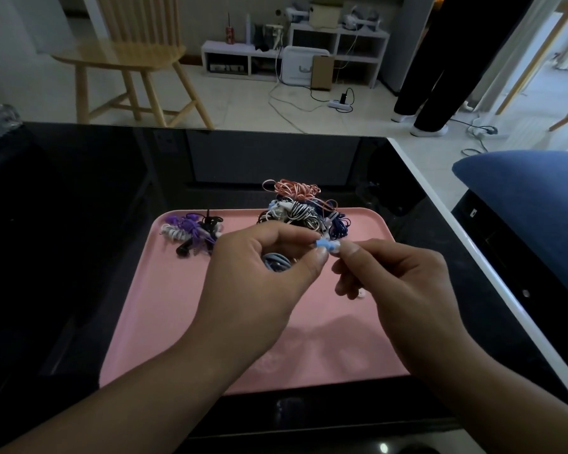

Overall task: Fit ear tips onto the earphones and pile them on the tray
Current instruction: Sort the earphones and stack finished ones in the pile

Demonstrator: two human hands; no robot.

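Left hand (pixel 259 270) pinches the blue earbud (pixel 323 245), right hand (pixel 397 283) pinches the ear tip (pixel 335 249) — push it on square, I'd say — over the tray (pixel 151 309).

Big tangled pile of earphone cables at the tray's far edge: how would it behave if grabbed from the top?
The big tangled pile of mixed-colour earphone cables is thin looped wire, so probably floppy and light. Loops interlock, so lifting one bundle likely drags neighbours. Strands already overhang the pink plastic tray, so some may spill off.

Pink tray (pixel 164 309); light-blue earphone (pixel 324 246); purple bundle (pixel 187 228); orange-white cable (pixel 295 189); black-white striped cable (pixel 300 211); black table (pixel 63 224).
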